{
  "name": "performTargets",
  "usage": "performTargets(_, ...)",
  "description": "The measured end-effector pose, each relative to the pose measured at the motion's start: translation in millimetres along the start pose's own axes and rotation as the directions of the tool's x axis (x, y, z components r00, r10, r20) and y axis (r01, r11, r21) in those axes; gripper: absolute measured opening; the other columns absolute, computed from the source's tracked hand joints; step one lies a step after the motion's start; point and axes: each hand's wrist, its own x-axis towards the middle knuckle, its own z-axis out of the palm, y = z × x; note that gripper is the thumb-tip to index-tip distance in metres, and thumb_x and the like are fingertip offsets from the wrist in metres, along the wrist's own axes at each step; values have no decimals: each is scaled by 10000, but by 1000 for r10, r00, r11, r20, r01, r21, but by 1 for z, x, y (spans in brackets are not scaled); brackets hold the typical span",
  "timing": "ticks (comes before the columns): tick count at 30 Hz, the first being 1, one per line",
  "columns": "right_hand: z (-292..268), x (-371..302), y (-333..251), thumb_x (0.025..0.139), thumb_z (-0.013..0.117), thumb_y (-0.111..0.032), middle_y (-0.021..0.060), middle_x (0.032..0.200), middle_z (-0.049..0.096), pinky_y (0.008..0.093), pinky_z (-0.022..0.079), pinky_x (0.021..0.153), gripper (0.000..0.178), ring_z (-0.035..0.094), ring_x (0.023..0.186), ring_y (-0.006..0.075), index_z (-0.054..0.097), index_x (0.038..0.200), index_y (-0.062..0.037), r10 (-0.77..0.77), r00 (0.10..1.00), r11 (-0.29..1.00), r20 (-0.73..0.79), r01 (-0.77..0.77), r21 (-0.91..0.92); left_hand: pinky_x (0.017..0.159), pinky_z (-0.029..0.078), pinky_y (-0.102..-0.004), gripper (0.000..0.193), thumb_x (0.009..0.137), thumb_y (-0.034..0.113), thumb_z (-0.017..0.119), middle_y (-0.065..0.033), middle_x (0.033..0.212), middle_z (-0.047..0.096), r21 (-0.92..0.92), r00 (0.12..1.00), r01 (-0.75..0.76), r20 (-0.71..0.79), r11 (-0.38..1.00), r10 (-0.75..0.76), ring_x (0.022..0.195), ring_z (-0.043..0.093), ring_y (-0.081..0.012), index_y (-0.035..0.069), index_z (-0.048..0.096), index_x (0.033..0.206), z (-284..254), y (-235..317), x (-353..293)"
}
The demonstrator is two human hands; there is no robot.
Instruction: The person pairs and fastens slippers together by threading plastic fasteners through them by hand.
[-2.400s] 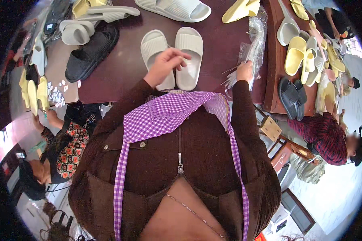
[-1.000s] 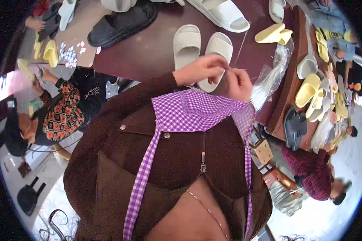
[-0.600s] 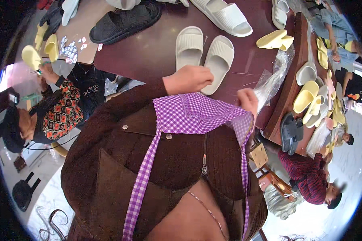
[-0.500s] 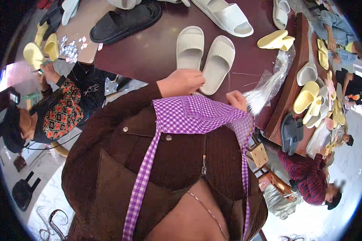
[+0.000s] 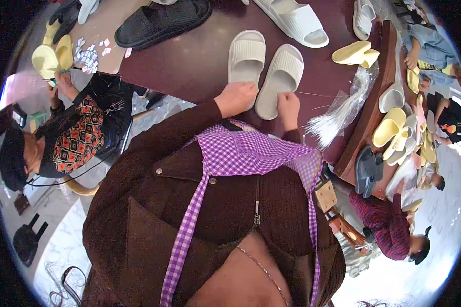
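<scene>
A pair of light grey ribbed slide slippers lies side by side on the dark red table, toes away from me. My left hand [image 5: 239, 97] is closed at the heel of the left slipper [image 5: 246, 53], covering that end; its fingers are curled and whatever they hold is hidden. Fingers bent together, my right hand [image 5: 288, 106] touches or nearly touches the right edge of the right slipper [image 5: 279, 82] near its heel. I cannot make out anything in its pinch. Right of it lies a bundle of thin white strips [image 5: 328, 128] in a clear plastic bag.
A black slipper [image 5: 161, 23] and a white slipper [image 5: 294, 23] lie farther back. Yellow slippers [image 5: 353, 52] sit at the right, and more slippers [image 5: 389, 128] line a wooden ledge. Small tags [image 5: 88, 59] lie at the left, near a seated person [image 5: 79, 135] handling yellow slippers.
My right hand has moved up and left to the right slipper's edge. My left hand has shifted slightly right and up, toward the left slipper's heel. The slippers keep their arrangement.
</scene>
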Motion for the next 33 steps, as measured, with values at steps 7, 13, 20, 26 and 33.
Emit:
performTargets(7, 12, 36, -24, 775, 544, -163, 102, 595, 599, 282, 460, 462, 212, 577, 475, 173, 599, 842, 30, -55, 996, 997, -65, 58, 52, 596, 487, -386, 74, 727, 61, 514, -114, 778, 560, 108, 989, 141, 22, 984, -144, 725, 605, -278, 25, 508, 792, 31, -10, 26)
performTargets(13, -33, 2, -49, 807, 546, -162, 58, 619, 598, 264, 443, 449, 223, 564, 502, 126, 604, 905, 30, 117, 993, 907, -33, -93, 410, 604, 488, -384, 82, 734, 81, 512, -116, 790, 559, 110, 975, 217, 23, 970, -221, 722, 599, -281, 28, 516, 796, 37, -26, 33)
performTargets(20, -56, 116, 7, 803, 561, -208, 198, 768, 632, 358, 473, 623, 257, 619, 673, 302, 629, 843, 36, -90, 979, 990, -183, 109, 94, 680, 478, -360, 100, 732, 88, 508, -111, 863, 541, 126, 993, 96, -83, 987, -86, 809, 561, -273, 25, 513, 810, 30, -36, 40)
performTargets(26, -38, 152, -10, 752, 599, -189, 191, 781, 633, 377, 471, 682, 213, 611, 716, 327, 639, 826, 6, -125, 987, 987, -98, 113, -114, 719, 473, -360, 171, 742, 99, 494, -124, 921, 535, 82, 990, 108, -97, 991, -100, 875, 550, -283, 7, 523, 883, 35, -46, 36)
performTargets(33, -28, 142, -69, 759, 579, -108, 146, 827, 628, 386, 454, 715, 106, 584, 767, 315, 608, 798, -14, -394, 907, 915, -147, 403, 33, 748, 473, -356, 222, 754, 98, 478, -141, 957, 537, 31, 990, 125, -68, 992, -123, 910, 549, -290, -9, 522, 944, 39, -53, 33)
